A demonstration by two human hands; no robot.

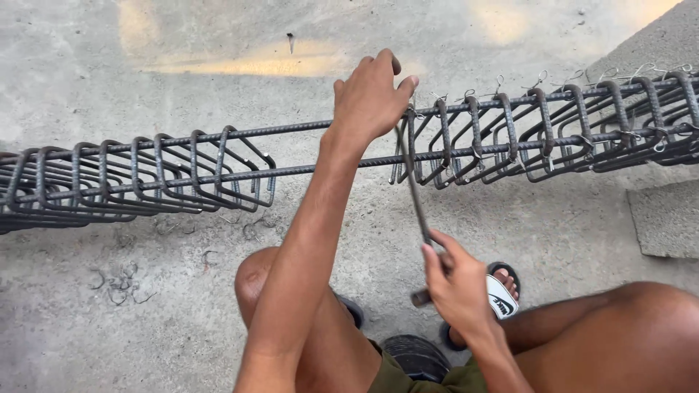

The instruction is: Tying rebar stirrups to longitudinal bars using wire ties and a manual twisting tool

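Note:
A long rebar cage (pixel 291 169) of ribbed steel bars and rectangular stirrups lies across the concrete ground in front of me. My left hand (pixel 370 98) reaches up and closes on the top bar beside a stirrup (pixel 408 149), at the left end of the right-hand group of stirrups. My right hand (pixel 457 285) grips the handle of a thin metal hook tool (pixel 416 200), whose shaft runs up to the stirrup near my left hand. Twisted wire ties stick up along the top bar to the right.
Loose stirrups (pixel 182 175) bunch on the bars to the left. Bits of cut wire (pixel 120 284) lie on the concrete. A concrete slab (pixel 666 218) sits at right. My knees and a sandalled foot (pixel 501 291) are below the cage.

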